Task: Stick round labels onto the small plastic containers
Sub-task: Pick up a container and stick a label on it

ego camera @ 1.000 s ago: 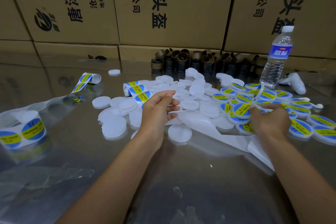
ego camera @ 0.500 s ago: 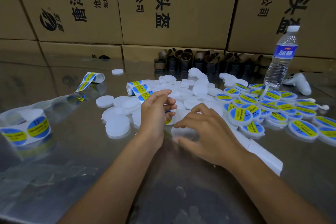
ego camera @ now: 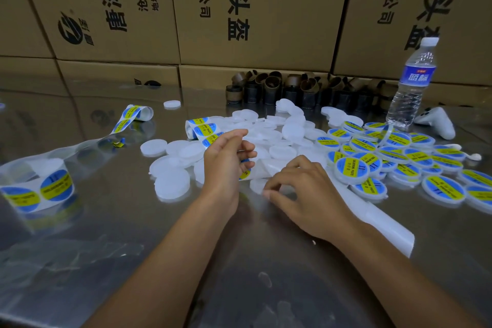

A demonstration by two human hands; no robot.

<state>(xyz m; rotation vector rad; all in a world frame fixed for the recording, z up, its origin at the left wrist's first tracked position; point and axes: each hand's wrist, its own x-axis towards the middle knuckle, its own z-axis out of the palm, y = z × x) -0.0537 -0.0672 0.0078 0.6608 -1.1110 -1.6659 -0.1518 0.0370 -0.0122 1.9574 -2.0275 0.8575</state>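
- Far to the left of the water bottle [ego camera: 410, 88], a label roll [ego camera: 40, 189] stands on the shiny desk [ego camera: 239, 287]. It is out of the working area, so I take it for spare stock.
- Nearer the bottle but well left of it, the unlabelled containers [ego camera: 173, 184] lie loose in a white heap, close enough to pick one at a time.
- Left and in front of the bottle, the left hand [ego camera: 226, 165] is raised off the desk. Its fingers are curled round the label strip [ego camera: 205, 130], and a blue-and-yellow label shows beneath them (whether it is peeled free I cannot tell). Holding the strip up likely keeps the next sticker ready.
- Just bottle-side of that, the right hand [ego camera: 306, 194] arches over a blank container [ego camera: 257, 185], thumb and fingertips curled onto its rim, probably to steady or lift it for labelling.
- The spent backing paper [ego camera: 386, 229] runs out from under this hand across the desk, clear of the work.
- Just left and in front of the bottle, the labelled containers [ego camera: 351, 170] are heaped apart from the blanks, which keeps finished pieces sorted
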